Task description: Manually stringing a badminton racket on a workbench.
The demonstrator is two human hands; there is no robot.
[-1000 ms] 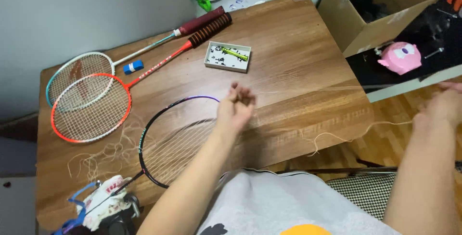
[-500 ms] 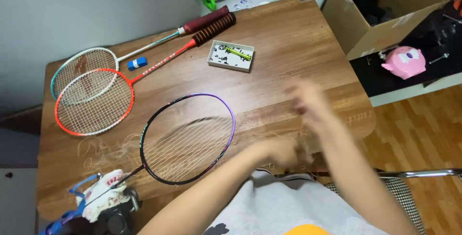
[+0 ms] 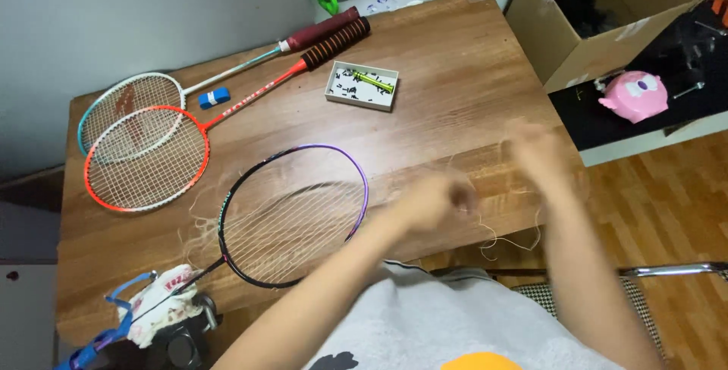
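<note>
While both hands blur over the wooden table [image 3: 455, 59] edge | left hand [image 3: 432, 202] closed, pinching thin pale string [image 3: 506, 243] | right hand [image 3: 540, 154] at its 2 o'clock, grip too blurred to tell | string loops hang at 5 o'clock of left hand | black-purple racket [image 3: 292, 214] at its 9 o'clock, partly strung.

Orange racket [image 3: 146, 159], small box [image 3: 362, 86], pink toy [image 3: 634, 95]

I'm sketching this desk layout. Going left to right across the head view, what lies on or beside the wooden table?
Orange-framed racket head → black-and-purple racket head → small white box of parts → left hand → right hand → pink toy.
</note>
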